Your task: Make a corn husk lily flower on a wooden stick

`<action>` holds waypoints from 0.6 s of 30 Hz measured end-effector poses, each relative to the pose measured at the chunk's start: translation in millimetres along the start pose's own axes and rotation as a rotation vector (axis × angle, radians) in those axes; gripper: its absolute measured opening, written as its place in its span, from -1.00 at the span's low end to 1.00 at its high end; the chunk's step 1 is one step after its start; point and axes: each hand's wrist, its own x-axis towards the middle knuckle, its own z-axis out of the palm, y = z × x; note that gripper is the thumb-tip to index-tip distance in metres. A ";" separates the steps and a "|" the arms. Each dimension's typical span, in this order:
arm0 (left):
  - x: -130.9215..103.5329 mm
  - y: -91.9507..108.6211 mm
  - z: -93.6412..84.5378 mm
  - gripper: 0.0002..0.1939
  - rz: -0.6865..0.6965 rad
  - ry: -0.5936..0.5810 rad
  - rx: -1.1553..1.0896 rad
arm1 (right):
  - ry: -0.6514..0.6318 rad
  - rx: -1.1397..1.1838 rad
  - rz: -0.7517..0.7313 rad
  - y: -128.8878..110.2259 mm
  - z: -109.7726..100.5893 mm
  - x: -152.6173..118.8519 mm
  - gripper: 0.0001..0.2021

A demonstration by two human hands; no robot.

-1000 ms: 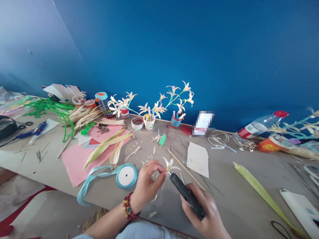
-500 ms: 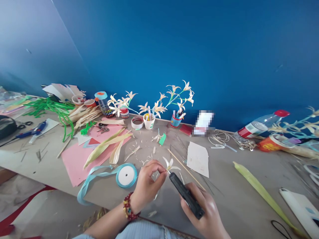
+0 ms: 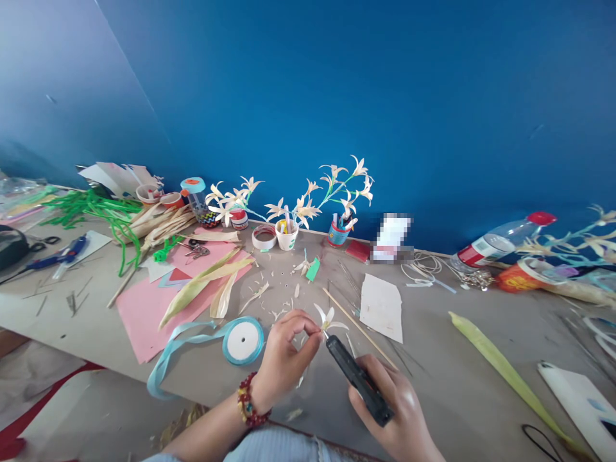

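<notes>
Low over the table, my left hand [image 3: 289, 350] pinches the base of a small white husk flower [image 3: 328, 317] between thumb and fingertips. Its pale petals spread out to the right of the fingertips. My right hand [image 3: 392, 404] is wrapped round a black glue gun [image 3: 359, 378], gripping it near its rear end. The gun's thin metal tip meets the base of the flower, right beside my left fingertips. A roll of light blue ribbon [image 3: 243, 340] lies left of my left hand, its loose end trailing toward the table's front edge.
Pink paper [image 3: 144, 321] carries corn husks [image 3: 197, 292] at the left. Behind, finished flower sprays stand in a paper cup [image 3: 287, 237]. A wooden stick [image 3: 353, 321] and white card [image 3: 382, 308] lie beyond my hands. A green husk [image 3: 505, 369] and plastic bottle [image 3: 500, 244] are right.
Both hands hold nearly the same pose, with the glue gun's tip still at the flower's base. The view has shifted very slightly.
</notes>
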 end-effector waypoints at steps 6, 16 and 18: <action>-0.4 0.5 -0.2 -0.86 0.010 0.002 -0.001 | 0.019 -0.004 -0.004 -2.2 -2.1 4.5 -0.90; -0.3 -0.7 -0.3 -0.84 0.019 0.004 0.028 | 0.006 0.005 0.004 0.2 -1.3 1.5 -0.90; -0.4 -1.1 -0.1 -0.85 0.019 0.002 0.029 | 0.008 0.006 0.007 0.7 -1.2 1.1 -0.91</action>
